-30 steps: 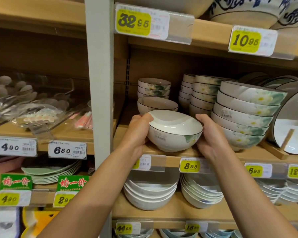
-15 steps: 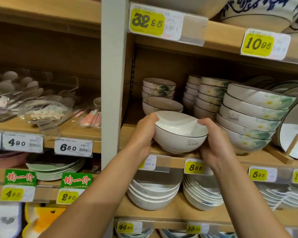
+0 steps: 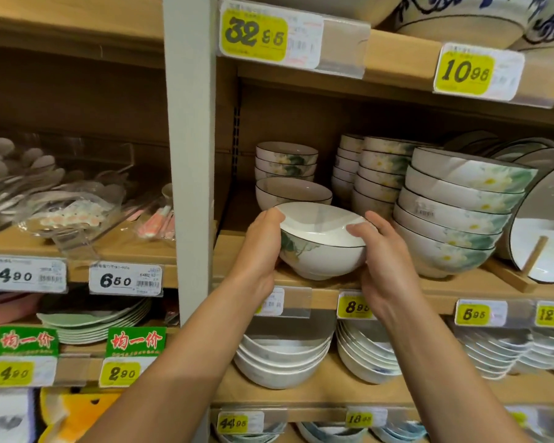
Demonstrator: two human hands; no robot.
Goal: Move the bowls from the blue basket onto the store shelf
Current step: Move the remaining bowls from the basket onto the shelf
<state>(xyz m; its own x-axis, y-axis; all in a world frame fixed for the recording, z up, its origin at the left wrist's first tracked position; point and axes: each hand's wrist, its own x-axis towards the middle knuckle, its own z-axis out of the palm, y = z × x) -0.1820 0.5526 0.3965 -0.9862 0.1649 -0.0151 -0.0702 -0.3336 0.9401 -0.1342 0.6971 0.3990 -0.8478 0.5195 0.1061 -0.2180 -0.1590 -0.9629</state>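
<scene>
1. The left hand grasps the left side of the bowl.
2. The right hand grasps the right side of the bowl, with the thumb over the rim.
3. The bowl is a little tilted, with its foot at the front of the shelf.
4. Just right of the bowl stands a stack.
5. Behind the bowl is a second bowl.
6. Below the bowl is a yellow tag.

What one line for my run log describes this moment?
phase: shelving | bowl: tilted, at shelf front | left hand: grips bowl's left side | right hand: grips right side
</scene>
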